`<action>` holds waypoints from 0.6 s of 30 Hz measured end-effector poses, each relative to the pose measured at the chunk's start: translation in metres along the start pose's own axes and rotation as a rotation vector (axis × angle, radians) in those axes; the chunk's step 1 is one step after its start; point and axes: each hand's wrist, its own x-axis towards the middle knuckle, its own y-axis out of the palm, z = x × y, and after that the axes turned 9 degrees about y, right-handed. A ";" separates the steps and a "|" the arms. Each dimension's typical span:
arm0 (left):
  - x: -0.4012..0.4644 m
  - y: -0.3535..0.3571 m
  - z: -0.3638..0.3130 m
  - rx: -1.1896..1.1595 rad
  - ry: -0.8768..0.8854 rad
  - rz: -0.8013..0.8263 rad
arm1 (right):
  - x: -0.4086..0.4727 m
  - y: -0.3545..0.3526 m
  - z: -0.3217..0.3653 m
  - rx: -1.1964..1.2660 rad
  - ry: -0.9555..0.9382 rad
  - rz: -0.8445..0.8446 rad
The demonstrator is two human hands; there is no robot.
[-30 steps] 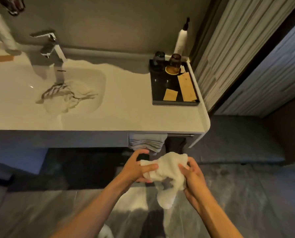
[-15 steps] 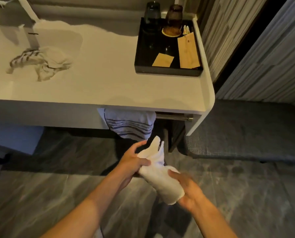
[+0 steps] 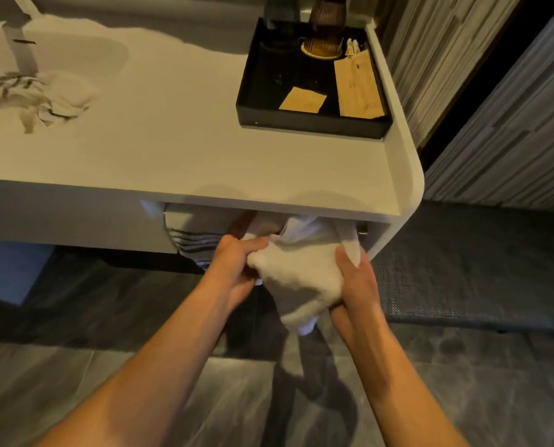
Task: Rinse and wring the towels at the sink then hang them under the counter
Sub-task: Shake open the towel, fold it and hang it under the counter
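Note:
A white towel (image 3: 296,272) is held up at the opening under the counter (image 3: 204,162), its upper part reaching in toward the rail (image 3: 362,228). My left hand (image 3: 233,269) grips its left edge with curled fingers. My right hand (image 3: 354,279) grips its right side, thumb over the cloth. A striped towel (image 3: 193,238) hangs from the rail just left of my left hand. Another striped towel (image 3: 27,95) lies crumpled in the sink basin (image 3: 101,53) at the upper left.
A black tray (image 3: 311,124) with two glasses and brown paper packets stands at the counter's right end. A slatted wall (image 3: 462,75) rises at the right, with a dark woven mat (image 3: 462,279) on the grey stone floor below it.
Both hands have lifted the white towel from floor height up to the opening under the counter. The view has moved closer to the counter and lower.

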 end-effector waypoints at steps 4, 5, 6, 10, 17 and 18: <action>0.024 0.008 0.002 0.419 0.134 -0.069 | 0.030 0.002 -0.002 -0.118 -0.001 -0.067; 0.026 0.011 -0.002 0.423 0.169 -0.064 | 0.034 0.002 0.003 -0.107 -0.022 -0.065; 0.029 0.015 -0.008 0.384 0.193 -0.091 | 0.037 0.006 0.012 -0.072 -0.046 -0.056; 0.049 0.028 -0.021 0.567 0.057 -0.209 | 0.052 0.027 0.041 -0.094 0.011 -0.102; 0.022 0.034 -0.017 1.749 0.528 0.141 | 0.050 0.036 0.049 -1.332 -0.014 -0.361; 0.019 0.029 -0.013 1.821 0.627 0.189 | 0.044 0.034 0.042 -1.439 -0.194 -0.354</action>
